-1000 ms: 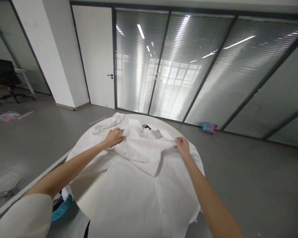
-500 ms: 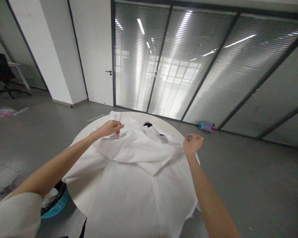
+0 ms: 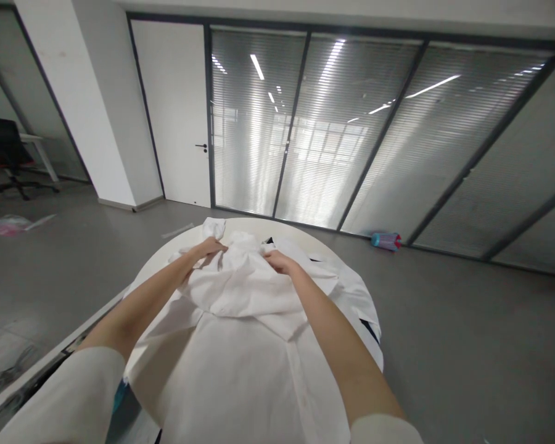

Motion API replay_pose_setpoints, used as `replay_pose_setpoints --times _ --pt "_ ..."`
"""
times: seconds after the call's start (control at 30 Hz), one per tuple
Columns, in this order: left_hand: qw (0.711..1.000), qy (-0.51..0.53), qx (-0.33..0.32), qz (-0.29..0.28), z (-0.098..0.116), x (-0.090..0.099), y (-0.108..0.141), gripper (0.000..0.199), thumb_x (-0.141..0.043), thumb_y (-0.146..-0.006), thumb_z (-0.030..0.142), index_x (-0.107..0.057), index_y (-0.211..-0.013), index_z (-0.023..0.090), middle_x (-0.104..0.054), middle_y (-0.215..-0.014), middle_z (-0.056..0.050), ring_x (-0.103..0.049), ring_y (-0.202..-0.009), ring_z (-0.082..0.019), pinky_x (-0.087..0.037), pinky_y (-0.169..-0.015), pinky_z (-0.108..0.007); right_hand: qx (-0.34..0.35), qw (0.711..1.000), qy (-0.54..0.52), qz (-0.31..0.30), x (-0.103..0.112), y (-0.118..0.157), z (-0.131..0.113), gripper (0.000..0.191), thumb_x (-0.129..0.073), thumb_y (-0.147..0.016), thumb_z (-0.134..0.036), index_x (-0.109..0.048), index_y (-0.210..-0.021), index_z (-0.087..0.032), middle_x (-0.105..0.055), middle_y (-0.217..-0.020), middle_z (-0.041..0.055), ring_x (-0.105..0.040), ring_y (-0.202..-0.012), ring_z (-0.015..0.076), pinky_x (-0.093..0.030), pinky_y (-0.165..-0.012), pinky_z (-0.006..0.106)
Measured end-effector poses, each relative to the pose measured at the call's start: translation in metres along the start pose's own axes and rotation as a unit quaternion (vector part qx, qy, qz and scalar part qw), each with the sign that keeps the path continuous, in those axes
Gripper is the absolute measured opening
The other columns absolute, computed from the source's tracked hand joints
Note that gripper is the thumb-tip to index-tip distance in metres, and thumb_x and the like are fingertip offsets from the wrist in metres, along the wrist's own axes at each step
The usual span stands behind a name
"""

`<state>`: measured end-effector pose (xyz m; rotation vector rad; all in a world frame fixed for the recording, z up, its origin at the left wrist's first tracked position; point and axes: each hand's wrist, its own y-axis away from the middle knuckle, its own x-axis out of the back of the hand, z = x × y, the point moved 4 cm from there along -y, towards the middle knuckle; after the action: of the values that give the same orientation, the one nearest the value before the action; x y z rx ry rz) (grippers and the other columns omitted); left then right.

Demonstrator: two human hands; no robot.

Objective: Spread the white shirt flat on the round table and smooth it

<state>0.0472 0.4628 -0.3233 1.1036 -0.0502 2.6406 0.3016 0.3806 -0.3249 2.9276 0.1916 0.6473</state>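
Note:
A white button-up shirt (image 3: 240, 364) lies rumpled over a round table (image 3: 164, 253), its lower part hanging over the near edge toward me. My left hand (image 3: 210, 248) is closed on the shirt's fabric at the far left. At the far middle, beside the bunched upper part, my right hand (image 3: 280, 262) also grips the shirt, its fingertips partly hidden in folds. A white cuff-like piece of cloth (image 3: 213, 228) stands up just beyond my left hand. Dark patches show beside the cloth on the right; what they are I cannot make out.
A blue and red basket-like object (image 3: 386, 241) lies on the floor by the glass partition (image 3: 333, 142). Part of a blue basket (image 3: 119, 394) shows below my left arm. An office chair (image 3: 7, 151) stands far left, near plastic wrapping (image 3: 9, 225).
My right hand has moved left from the table's right edge to the middle of the shirt. My left hand has shifted slightly, and the upper fabric is bunched closer together between the hands.

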Motion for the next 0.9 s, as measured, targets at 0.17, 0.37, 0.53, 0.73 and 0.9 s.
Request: replay_pose_setpoints --times 0.17,0.37,0.53,0.73,0.9 --pt "0.995 0.073 -0.066 0.021 0.012 0.034 0.004 0.049 -0.067 -0.071 0.063 -0.061 -0.072 0.014 -0.060 -0.060 -0.003 -0.060 -0.062 -0.015 -0.047 -0.056 -0.025 0.030 0.997 0.012 0.071 0.021 -0.007 -0.028 0.023 -0.076 -0.075 -0.023 -0.054 -0.069 -0.018 -0.057 -0.058 -0.0042 -0.050 -0.051 0.0094 -0.042 -0.050 0.020" --pt "0.971 0.124 -0.189 0.079 0.059 0.070 0.021 0.057 -0.063 -0.074 0.070 -0.059 -0.097 0.017 -0.062 -0.080 -0.001 -0.060 -0.073 -0.015 -0.053 -0.064 -0.026 0.124 0.976 0.040 0.176 0.068 -0.006 -0.078 0.014 -0.062 -0.085 -0.020 -0.048 -0.089 -0.023 -0.059 -0.072 -0.0051 -0.055 -0.049 0.0105 -0.044 -0.052 0.023" --pt "0.977 0.121 -0.169 0.037 0.060 0.063 0.027 0.072 -0.079 -0.068 0.054 -0.055 -0.128 0.021 -0.066 -0.116 -0.008 -0.065 -0.091 -0.019 -0.053 -0.073 -0.026 0.252 0.939 0.155 0.176 0.081 0.016 -0.090 0.019 -0.067 -0.079 -0.021 -0.054 -0.094 -0.022 -0.063 -0.083 -0.0022 -0.062 -0.067 0.0142 -0.047 -0.069 0.026" --pt "0.994 0.081 0.003 -0.079 0.019 0.010 0.020 0.089 -0.086 -0.059 0.038 -0.052 -0.138 0.014 -0.070 -0.108 -0.016 -0.069 -0.067 -0.020 -0.054 -0.059 -0.029 0.296 0.885 0.327 0.151 0.080 0.039 -0.096 0.026 -0.049 -0.096 -0.033 -0.056 -0.075 -0.020 -0.065 -0.079 0.0035 -0.062 -0.080 0.0200 -0.042 -0.076 0.027" --pt "0.989 0.098 0.016 -0.114 0.010 -0.012 0.014 0.064 -0.079 -0.065 0.045 -0.062 -0.120 0.017 -0.072 -0.103 -0.010 -0.069 -0.072 -0.020 -0.054 -0.058 -0.025 0.250 0.857 0.392 0.223 0.087 0.053 -0.115 0.023 -0.037 -0.104 -0.032 -0.057 -0.098 -0.023 -0.069 -0.085 0.0051 -0.064 -0.083 0.0229 -0.040 -0.073 0.027"
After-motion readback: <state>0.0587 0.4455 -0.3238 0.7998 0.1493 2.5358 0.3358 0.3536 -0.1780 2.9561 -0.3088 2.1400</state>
